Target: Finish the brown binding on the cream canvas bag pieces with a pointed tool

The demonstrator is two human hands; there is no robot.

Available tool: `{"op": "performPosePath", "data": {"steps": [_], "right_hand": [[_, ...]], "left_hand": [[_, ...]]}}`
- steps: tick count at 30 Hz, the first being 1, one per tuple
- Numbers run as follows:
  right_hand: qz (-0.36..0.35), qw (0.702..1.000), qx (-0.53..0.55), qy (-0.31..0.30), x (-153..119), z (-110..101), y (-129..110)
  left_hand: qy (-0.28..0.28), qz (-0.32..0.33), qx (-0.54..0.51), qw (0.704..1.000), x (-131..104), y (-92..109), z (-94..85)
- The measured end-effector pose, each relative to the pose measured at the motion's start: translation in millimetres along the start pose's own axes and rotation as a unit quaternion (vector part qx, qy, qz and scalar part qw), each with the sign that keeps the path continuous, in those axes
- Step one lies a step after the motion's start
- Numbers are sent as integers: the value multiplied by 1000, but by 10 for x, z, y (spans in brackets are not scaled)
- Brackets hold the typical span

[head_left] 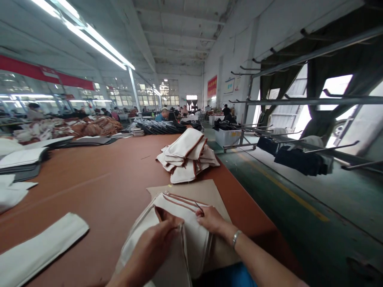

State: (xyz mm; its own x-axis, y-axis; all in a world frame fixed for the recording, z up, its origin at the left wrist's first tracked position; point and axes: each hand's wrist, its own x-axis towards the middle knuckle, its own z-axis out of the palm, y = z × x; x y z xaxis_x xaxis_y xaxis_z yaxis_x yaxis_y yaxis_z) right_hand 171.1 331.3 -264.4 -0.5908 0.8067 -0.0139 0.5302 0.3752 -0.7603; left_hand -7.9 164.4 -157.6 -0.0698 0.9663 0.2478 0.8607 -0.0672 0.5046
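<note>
I have the left hand (152,243) low in my view, its fingers closed in a pinch on the top corner of a cream cloth piece (173,259), whose brown inner face shows where the corner curls open. The right hand (211,219), with a silver bracelet (236,238) at the wrist, has its fingers drawn tight around a thin dark tool (198,206); its tip points up and away, but I can't tell what kind it is. The held piece lies over the near left part of a stack of similar pieces (194,239), which rests on a cardboard sheet (214,191) near the right edge of the brown tabletop (104,179). Just beyond the sheet I see a loose pile of brown-edged cream pieces (187,155). A long cream piece (44,247) lies at my near left, with cream and dark stacks (24,159) beyond it.

For writing, I find a red banner (30,71) at left and a red wall sign (212,87) with yellowish characters, both too small and blurred for me to read. The same goes for the wall chart (229,85) and the yellow label (236,134) on the white bin (223,138). Dark garments (299,159) hang on a metal rack (299,101) to my right.
</note>
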Motion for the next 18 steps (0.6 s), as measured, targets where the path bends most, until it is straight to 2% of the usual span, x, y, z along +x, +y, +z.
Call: {"op": "performPosePath", "data": {"steps": [2, 3, 4, 6, 9, 12, 14, 16, 18], "right_hand": [[-1, 1000, -15, 11, -42, 8, -35], [-2, 1000, -16, 16, -72, 3, -78], [-4, 1000, -14, 19, -107, -8, -140], [-15, 1000, 1, 20, -202, -57, -315], [-50, 998, 47, 12, -457, -203, -671], [-88, 984, 149, -28, -879, -395, -1015], [-108, 941, 303, -106, -1185, -488, -1171], [-115, 896, 396, -166, -1437, -519, -1251], [-120, 883, 418, -178, -1606, -499, -1267]], "left_hand": [[23, -38, -22, 999, -82, 12, -394], [17, -81, -85, 993, -121, 43, -560], [6, -111, -146, 983, -158, 89, -692], [-21, -126, -255, 959, -232, 215, -835], [-70, -85, -329, 938, -351, 441, -812], [-102, -55, -329, 937, -484, 668, -704], [-117, -46, -315, 941, -574, 802, -660], [-127, -41, -301, 944, -656, 901, -635], [-125, -38, -293, 947, -732, 959, -605]]}}
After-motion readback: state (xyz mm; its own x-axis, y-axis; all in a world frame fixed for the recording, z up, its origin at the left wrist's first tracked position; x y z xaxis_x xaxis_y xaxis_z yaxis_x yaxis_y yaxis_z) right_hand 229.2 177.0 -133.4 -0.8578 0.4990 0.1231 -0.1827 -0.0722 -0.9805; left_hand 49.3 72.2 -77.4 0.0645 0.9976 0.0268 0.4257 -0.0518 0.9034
